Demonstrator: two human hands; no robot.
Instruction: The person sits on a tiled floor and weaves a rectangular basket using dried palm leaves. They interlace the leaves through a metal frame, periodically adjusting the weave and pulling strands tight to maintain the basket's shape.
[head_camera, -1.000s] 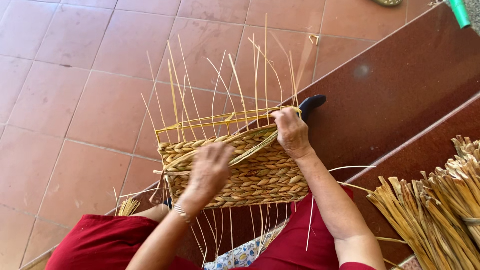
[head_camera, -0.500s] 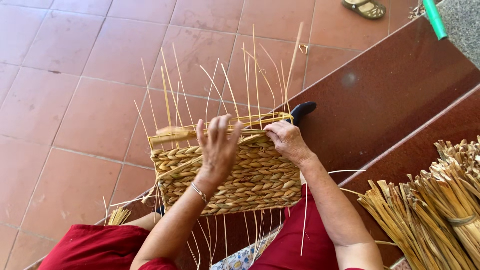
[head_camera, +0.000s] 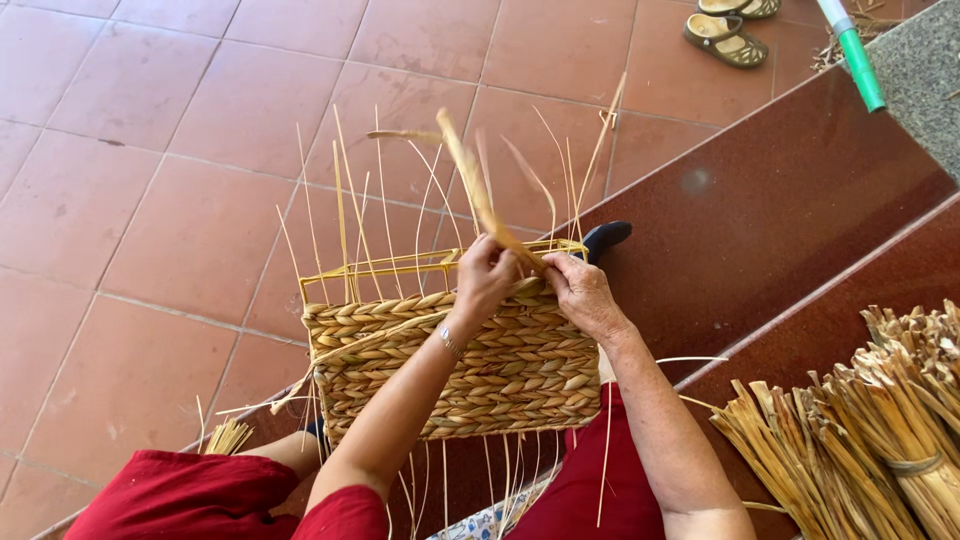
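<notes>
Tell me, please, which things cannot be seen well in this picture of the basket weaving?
Head view:
- Basket: the left hand and forearm cover part of its front.
- Left fingertips: curled around the moving strand, which is blurred.
- Bundle of dried strands: cut off by the right and lower edges.
- Sandals: cut off by the top edge.

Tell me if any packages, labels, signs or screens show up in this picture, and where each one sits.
None in view. The hands work on a half-woven tan fibre basket with a yellow wire frame; tied bundles of dried tan reeds lie at lower right, and a green-and-white tube at upper right shows no readable label.
</notes>
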